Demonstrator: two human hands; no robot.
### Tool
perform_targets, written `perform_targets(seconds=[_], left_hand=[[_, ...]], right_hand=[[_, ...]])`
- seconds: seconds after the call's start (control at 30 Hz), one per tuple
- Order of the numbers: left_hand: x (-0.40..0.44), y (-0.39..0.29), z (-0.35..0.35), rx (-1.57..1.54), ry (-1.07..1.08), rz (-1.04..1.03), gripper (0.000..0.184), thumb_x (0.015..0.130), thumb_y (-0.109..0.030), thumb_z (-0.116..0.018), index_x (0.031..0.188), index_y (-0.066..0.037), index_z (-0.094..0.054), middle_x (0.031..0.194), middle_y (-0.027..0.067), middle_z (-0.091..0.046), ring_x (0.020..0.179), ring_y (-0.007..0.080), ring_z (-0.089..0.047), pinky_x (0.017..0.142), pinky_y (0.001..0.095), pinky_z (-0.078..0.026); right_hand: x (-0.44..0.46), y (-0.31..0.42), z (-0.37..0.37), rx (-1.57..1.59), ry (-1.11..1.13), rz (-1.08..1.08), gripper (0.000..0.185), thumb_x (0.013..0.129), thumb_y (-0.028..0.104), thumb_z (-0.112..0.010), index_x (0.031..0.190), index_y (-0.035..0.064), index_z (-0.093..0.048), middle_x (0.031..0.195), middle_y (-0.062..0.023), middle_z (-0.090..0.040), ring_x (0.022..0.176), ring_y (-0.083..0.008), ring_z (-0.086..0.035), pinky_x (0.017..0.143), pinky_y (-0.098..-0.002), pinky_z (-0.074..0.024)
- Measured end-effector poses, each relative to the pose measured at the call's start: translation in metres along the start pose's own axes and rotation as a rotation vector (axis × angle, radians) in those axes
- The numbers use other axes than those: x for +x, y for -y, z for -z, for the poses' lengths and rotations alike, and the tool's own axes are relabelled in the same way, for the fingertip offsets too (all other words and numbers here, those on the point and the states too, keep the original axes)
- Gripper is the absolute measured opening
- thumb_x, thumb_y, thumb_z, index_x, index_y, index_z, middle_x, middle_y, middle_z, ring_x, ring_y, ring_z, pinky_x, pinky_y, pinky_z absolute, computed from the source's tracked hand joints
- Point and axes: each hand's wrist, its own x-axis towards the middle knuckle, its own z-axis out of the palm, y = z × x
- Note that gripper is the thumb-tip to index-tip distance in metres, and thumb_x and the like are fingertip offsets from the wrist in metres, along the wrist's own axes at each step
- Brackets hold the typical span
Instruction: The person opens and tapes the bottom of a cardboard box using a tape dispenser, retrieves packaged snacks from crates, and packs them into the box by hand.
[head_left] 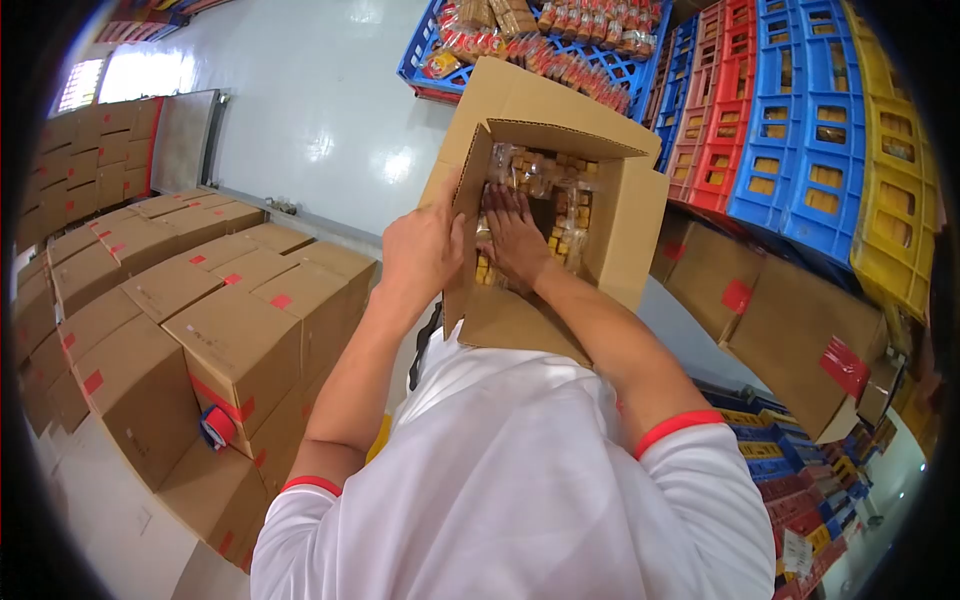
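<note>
An open cardboard box (pixel 628 235) stands in front of my body with its flaps spread outward. Inside lie clear-wrapped packs (pixel 572 215) of small brown pieces, along the back and right side. My right hand (pixel 515 232) reaches down into the box, its fingers stretched out flat over the packs at the left. With my left hand (pixel 425 250) I grip the left flap of the box, the thumb on its inner side and the fingers curled outside.
Stacked closed cartons (pixel 240 320) with red tape fill the left. Beyond the box, a blue crate (pixel 425 50) holds wrapped packs. Red, blue and yellow crates (pixel 795 130) stand stacked at the right, above taped cartons (pixel 790 310). A roll of tape (pixel 217 427) lies by the left cartons.
</note>
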Motion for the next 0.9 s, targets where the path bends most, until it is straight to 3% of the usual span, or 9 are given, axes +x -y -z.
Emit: perform_targets(seconds=[0.13,0.23,0.3,0.33,0.4,0.53,0.6,0.77,0.9], left_hand=[[0.002,-0.033,0.008,0.026,-0.647,-0.449,0.058,0.088,-0.006,-0.067,0.145,-0.008,-0.057,0.115,0.0209,-0.07,0.111,0.0396,-0.067,0.094,0.0462,-0.053],[0.007,-0.062,-0.004,0.074,-0.206,-0.792,0.049,0.08,-0.005,-0.073,0.129,0.0,-0.065,0.131,0.0191,-0.065,0.127,0.0396,-0.059,0.105,0.0439,-0.05],[0.022,-0.079,-0.046,0.362,0.084,-0.79,0.046,0.077,-0.006,-0.073,0.122,0.003,-0.068,0.125,0.0185,-0.069,0.124,0.0381,-0.062,0.1,0.0442,-0.055],[0.036,-0.086,-0.07,0.575,0.214,-0.78,0.044,0.077,-0.007,-0.072,0.12,0.004,-0.068,0.123,0.0182,-0.071,0.122,0.0369,-0.064,0.097,0.0439,-0.057],[0.067,-0.109,-0.095,0.56,0.753,-0.709,0.039,0.082,-0.009,-0.066,0.118,0.004,-0.07,0.119,0.0218,-0.072,0.115,0.0377,-0.067,0.089,0.0436,-0.059],[0.106,-0.109,-0.197,0.213,0.856,-0.584,0.037,0.086,-0.009,-0.062,0.119,0.007,-0.068,0.117,0.0273,-0.07,0.111,0.0402,-0.069,0.088,0.0439,-0.058],[0.084,-0.125,-0.187,-0.24,0.568,0.02,0.044,0.088,-0.023,-0.072,0.119,0.007,-0.068,0.124,0.0276,-0.069,0.116,0.0432,-0.067,0.099,0.0468,-0.054],[0.071,-0.081,-0.189,0.117,0.299,-0.279,0.044,0.086,-0.025,-0.074,0.12,0.003,-0.07,0.129,0.0215,-0.068,0.122,0.039,-0.062,0.1,0.0474,-0.052],[0.08,-0.08,-0.185,0.857,0.588,-0.736,0.033,0.089,-0.022,-0.07,0.118,-0.008,-0.077,0.133,0.0119,-0.069,0.12,0.0302,-0.061,0.1,0.0424,-0.049]], right_hand=[[-0.021,-0.034,0.082,0.258,0.125,0.006,0.068,0.103,0.042,-0.053,0.155,0.0002,-0.041,0.157,-0.0233,-0.042,0.151,-0.0374,-0.033,0.125,-0.0536,-0.023],[-0.079,-0.097,0.122,0.55,-0.434,-0.218,0.058,0.096,0.026,-0.066,0.147,0.0016,-0.052,0.143,-0.0226,-0.057,0.141,-0.0373,-0.048,0.116,-0.0499,-0.0373],[-0.111,-0.129,0.138,0.219,-0.751,-0.405,0.07,0.09,0.022,-0.074,0.151,0.0011,-0.047,0.138,-0.0213,-0.063,0.131,-0.0401,-0.057,0.108,-0.0454,-0.0456],[-0.122,-0.142,0.129,0.218,-0.763,-0.4,0.07,0.09,0.022,-0.074,0.151,0.0011,-0.047,0.138,-0.0213,-0.063,0.131,-0.0401,-0.057,0.108,-0.0454,-0.0456],[-0.14,-0.157,0.1,1.0,-0.412,-1.004,0.082,0.084,0.025,-0.08,0.154,0.003,-0.042,0.128,-0.0221,-0.069,0.121,-0.0402,-0.065,0.103,-0.0445,-0.0501],[-0.16,-0.138,0.121,0.736,-0.414,-0.847,0.085,0.083,0.03,-0.078,0.156,0.0082,-0.04,0.108,-0.0247,-0.074,0.101,-0.0426,-0.071,0.089,-0.0495,-0.0557],[-0.159,-0.128,0.137,0.624,-0.376,-0.814,0.081,0.084,0.028,-0.075,0.155,0.0092,-0.042,0.1,-0.0236,-0.074,0.094,-0.0437,-0.071,0.083,-0.052,-0.0559],[-0.13,-0.09,0.162,0.392,-0.377,-0.669,0.071,0.088,0.017,-0.067,0.155,0.0177,-0.045,0.072,-0.02,-0.069,0.07,-0.0448,-0.068,0.064,-0.0565,-0.0532],[-0.139,-0.088,0.182,0.236,-0.425,-0.638,0.066,0.09,0.016,-0.063,0.153,0.0023,-0.046,0.112,-0.0249,-0.069,0.111,-0.0378,-0.065,0.091,-0.0512,-0.0514]])
